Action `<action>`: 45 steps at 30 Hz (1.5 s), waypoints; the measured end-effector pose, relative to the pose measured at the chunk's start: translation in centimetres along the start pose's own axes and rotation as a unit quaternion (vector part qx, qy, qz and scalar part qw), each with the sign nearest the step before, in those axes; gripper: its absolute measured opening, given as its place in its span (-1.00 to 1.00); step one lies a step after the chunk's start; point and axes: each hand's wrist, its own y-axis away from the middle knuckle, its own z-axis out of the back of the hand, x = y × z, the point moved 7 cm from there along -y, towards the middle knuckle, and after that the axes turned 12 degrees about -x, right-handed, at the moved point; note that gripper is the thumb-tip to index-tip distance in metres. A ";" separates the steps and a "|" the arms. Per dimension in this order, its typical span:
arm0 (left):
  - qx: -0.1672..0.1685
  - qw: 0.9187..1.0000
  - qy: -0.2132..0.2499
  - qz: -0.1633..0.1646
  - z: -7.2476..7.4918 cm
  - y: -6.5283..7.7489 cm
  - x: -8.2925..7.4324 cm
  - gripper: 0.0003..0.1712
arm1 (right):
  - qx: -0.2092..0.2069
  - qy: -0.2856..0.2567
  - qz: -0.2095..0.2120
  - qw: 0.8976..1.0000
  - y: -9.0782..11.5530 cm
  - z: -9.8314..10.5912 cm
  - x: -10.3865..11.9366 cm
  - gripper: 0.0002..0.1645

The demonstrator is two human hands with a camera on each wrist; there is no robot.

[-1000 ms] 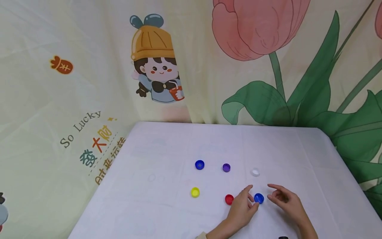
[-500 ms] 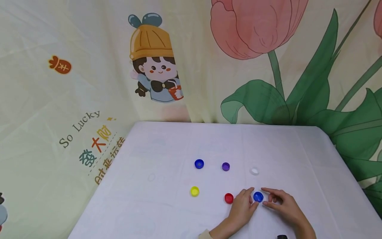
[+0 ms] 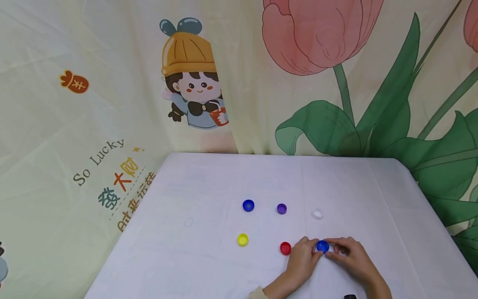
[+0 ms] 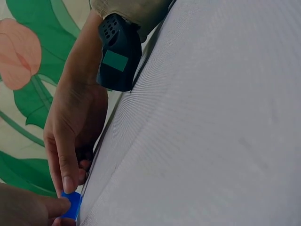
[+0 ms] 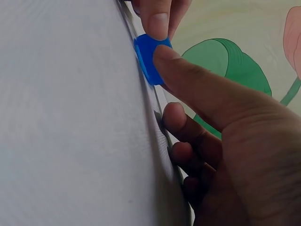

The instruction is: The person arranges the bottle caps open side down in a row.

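Observation:
A blue bottle cap point(image 3: 323, 246) lies on the white tabletop, its hollow side up, between both hands. My left hand point(image 3: 303, 259) pinches it from the left with thumb and forefinger. From the right, my right hand point(image 3: 352, 258) pinches the same cap; its thumb point(image 5: 176, 70) presses the blue side in the right wrist view, while its other fingers curl loosely below. The left wrist view shows the cap point(image 4: 71, 205) between the fingertips of both hands. Just left of my left hand sits a red cap point(image 3: 285, 248).
Further caps lie about: yellow point(image 3: 242, 239), dark blue point(image 3: 248, 205), purple point(image 3: 281, 209) and a white or clear one point(image 3: 317, 214). A black object point(image 3: 349, 296) is cut off at the bottom edge. A printed cloth point(image 3: 254, 83) hangs behind the table point(image 3: 209, 178).
My right hand has moved left to the blue cap, and its thumb and forefinger have closed on it. The left fingers have drawn in on the cap too. The other caps stay put.

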 end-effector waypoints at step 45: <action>0.027 0.914 0.358 0.190 6.9 -4.3 -0.4 -0.68 | -0.138 -0.048 0.056 0.988 -2.4 5.5 13.4 -0.56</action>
